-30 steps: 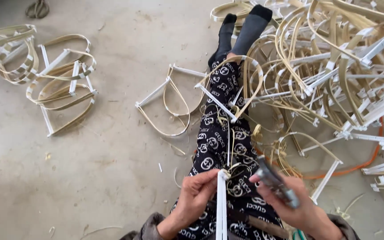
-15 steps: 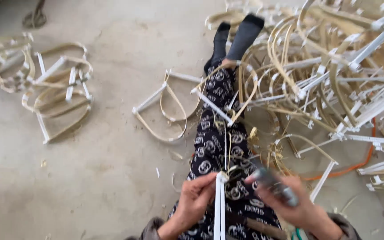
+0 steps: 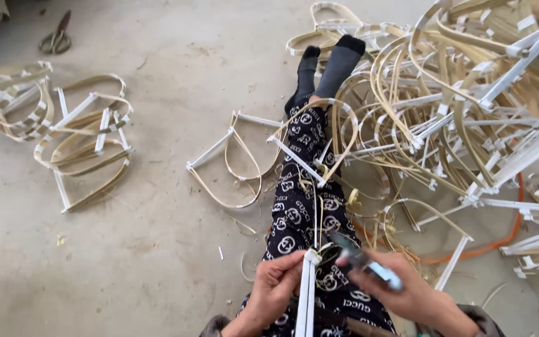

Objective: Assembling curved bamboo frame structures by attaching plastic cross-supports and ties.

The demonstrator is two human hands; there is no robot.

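Both hands sit slightly higher than before: left hand (image 3: 276,284) pinches the white strip (image 3: 305,293), right hand (image 3: 416,296) grips a tool (image 3: 363,261) that could slip onto fingers.

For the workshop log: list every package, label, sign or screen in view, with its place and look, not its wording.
No packages, labels, signs or screens in view.
Only print: black trousers with a repeating white emblem pattern, along the outstretched legs at centre.
White tape wraps at the frame joints, held by the left hand, are blank.
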